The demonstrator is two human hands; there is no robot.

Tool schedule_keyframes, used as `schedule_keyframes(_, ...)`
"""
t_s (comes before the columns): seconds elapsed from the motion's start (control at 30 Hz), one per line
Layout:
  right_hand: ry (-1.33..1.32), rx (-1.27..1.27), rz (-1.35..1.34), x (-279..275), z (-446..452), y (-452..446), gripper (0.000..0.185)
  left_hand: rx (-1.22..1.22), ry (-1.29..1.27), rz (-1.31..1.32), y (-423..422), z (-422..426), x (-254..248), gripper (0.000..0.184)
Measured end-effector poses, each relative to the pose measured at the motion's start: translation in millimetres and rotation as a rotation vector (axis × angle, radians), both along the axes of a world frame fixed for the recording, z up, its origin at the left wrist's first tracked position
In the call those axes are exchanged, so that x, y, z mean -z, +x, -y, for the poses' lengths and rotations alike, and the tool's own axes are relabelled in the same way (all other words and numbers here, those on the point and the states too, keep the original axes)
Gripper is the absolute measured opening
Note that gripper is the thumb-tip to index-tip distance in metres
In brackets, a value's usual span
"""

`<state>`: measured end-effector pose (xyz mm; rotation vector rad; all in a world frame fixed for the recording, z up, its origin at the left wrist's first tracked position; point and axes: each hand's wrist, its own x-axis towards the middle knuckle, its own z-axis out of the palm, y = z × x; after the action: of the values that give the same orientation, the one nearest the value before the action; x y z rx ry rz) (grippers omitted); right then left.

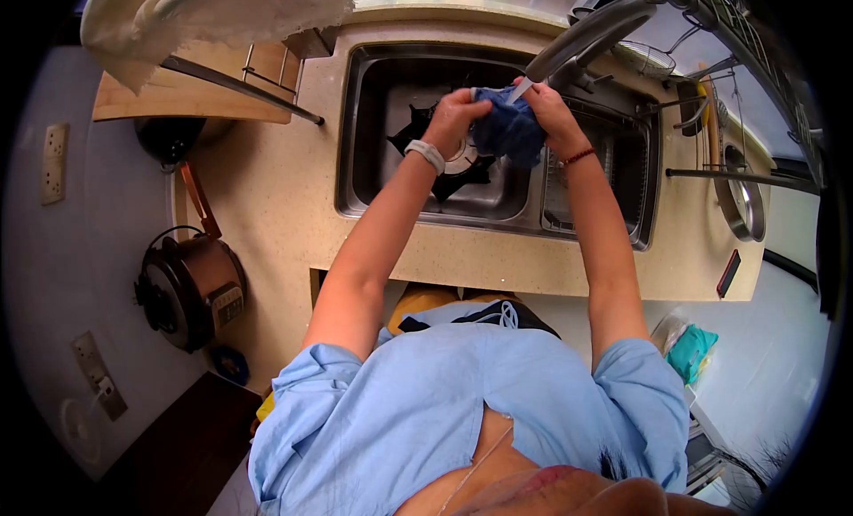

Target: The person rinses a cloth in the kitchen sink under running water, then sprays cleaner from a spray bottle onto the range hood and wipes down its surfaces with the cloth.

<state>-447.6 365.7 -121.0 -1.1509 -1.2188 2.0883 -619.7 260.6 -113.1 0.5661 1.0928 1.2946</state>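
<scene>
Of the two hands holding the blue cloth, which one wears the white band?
The left hand wears the white band; the right hand, also on the cloth, has a red bracelet.

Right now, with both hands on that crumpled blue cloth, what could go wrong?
Water from the curved grey faucet seems to strike the crumpled blue cloth between the left hand and right hand, so it might splash onto the speckled beige counter. The cloth could slip onto the black, pointed piece in the steel sink. A flat black object with a red edge lies near the counter's edge; a stray elbow might knock it off.
</scene>
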Motion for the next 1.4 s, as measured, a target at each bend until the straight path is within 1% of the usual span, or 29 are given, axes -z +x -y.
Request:
schedule_keyframes(0.03,-0.003,0.002,-0.001,-9,1,7,0.024,-0.04,-0.039,0.053,-5,-4,-10,0.014)
schedule_keyframes(0.1,0.113,-0.466,0.031,-27,7,25,0.036,-0.109,-0.081,0.123,-13,-10,-27,0.011)
schedule_keyframes(0.13,0.114,-0.461,0.031,-27,9,28,0.036,-0.104,-0.081,0.123,-13,-14,-27,0.011)
schedule_keyframes(0.2,0.139,-0.41,0.069,-22,12,33,0.044,-0.169,-0.074,0.158,-15,-20,-26,0.014)
schedule_keyframes(0.27,0.202,-0.378,0.056,-11,9,36,0.04,-0.196,-0.055,0.123,-18,-23,-10,0.017)
schedule_keyframes(0.33,-0.081,-0.133,-0.246,-18,16,30,0.041,-0.224,-0.055,-0.288,-23,-24,5,0.022)
schedule_keyframes(0.37,-0.087,-0.119,-0.277,-18,18,26,0.04,-0.224,-0.056,-0.288,-23,-23,13,0.022)
schedule_keyframes(0.43,-0.135,-0.073,-0.293,-30,22,16,0.038,-0.205,-0.145,-0.79,-21,-21,21,0.023)
schedule_keyframes(0.47,-0.182,-0.027,-0.307,-34,24,12,0.035,-0.204,-0.146,-0.79,-14,-17,27,0.023)
schedule_keyframes(0.5,-0.182,-0.025,-0.308,-31,24,8,0.035,-0.247,-0.028,-0.586,-4,-11,34,0.023)
schedule_keyframes(0.53,-0.184,0.002,-0.362,-27,25,4,0.034,-0.287,0.087,-0.379,5,-2,27,0.024)
schedule_keyframes(0.57,-0.187,0.029,-0.416,-23,26,1,0.033,-0.159,0.09,-0.201,12,10,20,0.023)
schedule_keyframes(0.6,-0.189,0.029,-0.415,-21,28,-2,0.033,-0.012,0.013,-0.117,16,18,-1,0.018)
schedule_keyframes(0.67,-0.185,0.129,-0.398,-18,30,-8,0.03,0.022,-0.039,-0.185,12,20,19,0.011)
schedule_keyframes(0.7,-0.186,0.127,-0.396,-18,29,-6,0.03,0.02,-0.04,-0.184,10,17,22,0.011)
schedule_keyframes(0.77,-0.158,0.133,-0.324,-20,25,5,0.028,-0.187,-0.017,-0.024,3,12,27,0.006)
schedule_keyframes(0.8,-0.16,0.131,-0.322,-21,23,8,0.028,-0.195,-0.015,-0.025,-3,10,22,0.007)
schedule_keyframes(0.87,-0.143,0.162,-0.186,-22,20,14,0.026,-0.208,-0.049,0.085,-8,8,12,0.008)
schedule_keyframes(0.97,-0.226,0.18,-0.288,6,15,13,0.026,-0.223,-0.07,0.149,-3,4,10,0.009)
schedule_keyframes(1.0,-0.226,0.18,-0.288,1,18,10,0.026,-0.223,-0.07,0.149,0,3,11,0.009)
schedule_keyframes(1.07,-0.259,0.271,-0.388,-9,27,1,0.024,-0.194,-0.041,0.028,6,4,14,0.009)
schedule_keyframes(1.1,-0.26,0.272,-0.39,-7,28,-2,0.024,-0.119,-0.052,-0.028,6,7,16,0.007)
schedule_keyframes(1.13,-0.231,0.284,-0.39,-4,28,-4,0.024,-0.118,-0.053,-0.03,7,10,19,0.007)
schedule_keyframes(1.2,-0.205,0.297,-0.39,-5,29,-7,0.024,0.062,0.061,-0.22,9,16,22,0.008)
schedule_keyframes(1.27,-0.231,0.337,-0.378,-11,28,-8,0.019,0.006,0.091,-0.162,13,14,23,0.009)
schedule_keyframes(1.3,-0.231,0.337,-0.377,-10,29,-10,0.019,-0.154,-0.008,0.043,15,11,15,0.011)
schedule_keyframes(1.33,-0.113,0.326,-0.294,-8,29,-11,0.02,-0.313,-0.107,0.251,17,8,9,0.013)
schedule_keyframes(1.37,0.004,0.315,-0.21,-7,30,-13,0.022,-0.359,-0.151,0.237,21,3,8,0.016)
schedule_keyframes(1.4,0.004,0.316,-0.208,-17,42,-21,0.022,-0.359,-0.151,0.239,26,-4,19,0.016)
